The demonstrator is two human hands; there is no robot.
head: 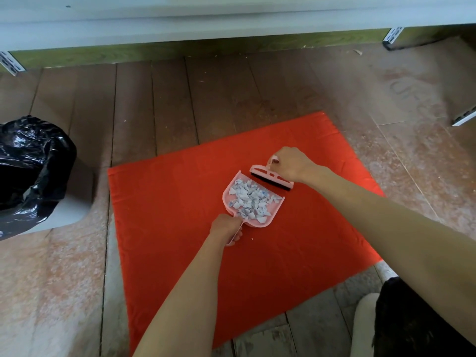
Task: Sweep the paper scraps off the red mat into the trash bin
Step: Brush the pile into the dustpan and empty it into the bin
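My left hand [226, 226] grasps the pan [262, 224] handle; my right hand [289, 163] grasps the brush [270, 176] at the pan's mouth. Nearly all scraps [251, 198] lie in the pan, at the middle of the mat [167, 215]. One speck [252, 238] lies at 6 o'clock of it. I judge that emptying into the bin [69, 210], at 9 o'clock, is left.

Paper scraps [251, 200]: white-blue bits heaped in the pink dustpan [258, 223]; one speck loose beside it.
Brush [270, 176]: pink, black bristles, at the dustpan's mouth.
Red mat [167, 202]: flat on the floor.
Trash bin [69, 210]: grey, black liner, left of the mat.
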